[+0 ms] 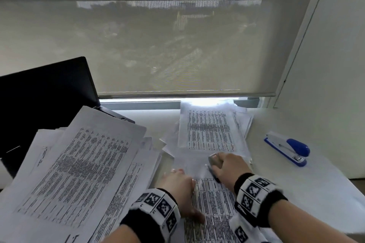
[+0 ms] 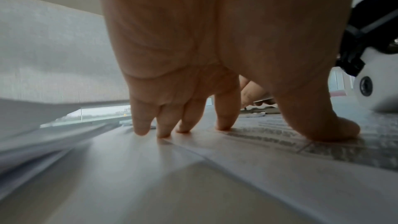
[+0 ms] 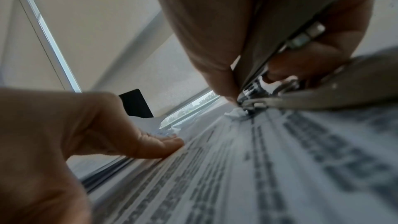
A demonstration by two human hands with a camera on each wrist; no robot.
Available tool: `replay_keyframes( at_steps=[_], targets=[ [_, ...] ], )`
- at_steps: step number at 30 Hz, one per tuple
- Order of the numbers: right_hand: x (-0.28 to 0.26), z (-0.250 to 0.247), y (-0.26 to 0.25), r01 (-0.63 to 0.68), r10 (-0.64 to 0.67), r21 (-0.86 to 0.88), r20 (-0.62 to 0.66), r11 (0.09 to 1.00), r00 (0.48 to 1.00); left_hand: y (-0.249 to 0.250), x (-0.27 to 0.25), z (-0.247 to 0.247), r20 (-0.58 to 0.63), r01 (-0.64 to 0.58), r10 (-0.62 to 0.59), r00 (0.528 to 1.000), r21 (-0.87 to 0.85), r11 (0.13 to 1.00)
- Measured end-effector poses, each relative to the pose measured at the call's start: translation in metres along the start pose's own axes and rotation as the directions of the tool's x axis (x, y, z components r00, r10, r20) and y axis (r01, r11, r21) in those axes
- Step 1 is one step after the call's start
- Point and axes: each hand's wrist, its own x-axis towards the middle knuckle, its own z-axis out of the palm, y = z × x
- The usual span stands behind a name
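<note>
One grey stapler [image 1: 213, 162] sits on the near printed sheet [image 1: 217, 201], at its top edge. Its long axis runs away from the person, nose toward the window. The right hand [image 1: 230, 167] grips it. The left hand [image 1: 178, 184] presses the sheet with straight fingers. One blue stapler [image 1: 288, 149] lies well apart to the right, and one laptop [image 1: 45, 104] stands at the left.

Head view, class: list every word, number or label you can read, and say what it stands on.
Nothing can be read.
Sheet under the left hand: table print, too blurred.
Left pile and far pile: print too small.
Wristbands: square code patterns, no words.
Grey stapler in the right hand, blue stapler: no legible label.
</note>
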Motion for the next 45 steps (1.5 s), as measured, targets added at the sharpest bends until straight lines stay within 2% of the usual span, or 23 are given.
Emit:
replay_keyframes(
  at_steps=[7, 10, 16, 22, 28, 33, 35, 39, 45],
  targets=[
    [0.027, -0.009, -0.009, -0.126, 0.152, 0.157, -0.168, 0.980, 0.974, -0.001, -0.002, 0.002, 0.006, 0.002, -0.002, 1.000, 0.000, 1.000],
    [0.014, -0.026, 0.013, -0.106, 0.127, 0.130, -0.160, 0.986, 0.979, -0.001, -0.002, 0.001, 0.004, 0.005, -0.005, 1.000, -0.009, 1.000],
    [-0.032, -0.030, 0.061, -0.106, 0.107, 0.031, -0.026, 0.994, 0.994, -0.001, 0.003, -0.002, 0.003, 0.016, -0.016, 1.000, 0.005, 1.000],
    [-0.029, -0.025, 0.052, -0.115, 0.115, 0.013, -0.019, 0.993, 0.993, -0.001, 0.003, 0.002, -0.026, 0.010, -0.011, 1.000, -0.029, 1.000],
    [-0.009, -0.016, 0.036, -0.151, 0.156, 0.074, -0.068, 0.986, 0.985, 0.001, 0.002, 0.001, -0.011, 0.027, -0.027, 1.000, -0.008, 1.000],
    [0.012, -0.021, 0.023, -0.271, 0.320, 0.282, -0.145, 0.920, 0.936, 0.003, -0.001, 0.001, -0.013, 0.037, -0.037, 0.999, 0.014, 0.999],
    [0.015, -0.025, 0.027, -0.285, 0.339, 0.293, -0.151, 0.912, 0.929, 0.005, -0.004, -0.001, -0.010, 0.056, -0.056, 0.998, 0.019, 0.998],
    [-0.004, -0.037, 0.046, -0.247, 0.297, 0.254, -0.182, 0.935, 0.937, 0.004, 0.002, -0.014, -0.122, 0.129, -0.137, 0.983, -0.069, 0.989],
    [-0.058, -0.045, 0.080, -0.173, 0.263, 0.367, -0.211, 0.914, 0.942, 0.016, 0.009, -0.023, -0.234, 0.160, -0.124, 0.964, 0.142, 0.977]
  ],
)
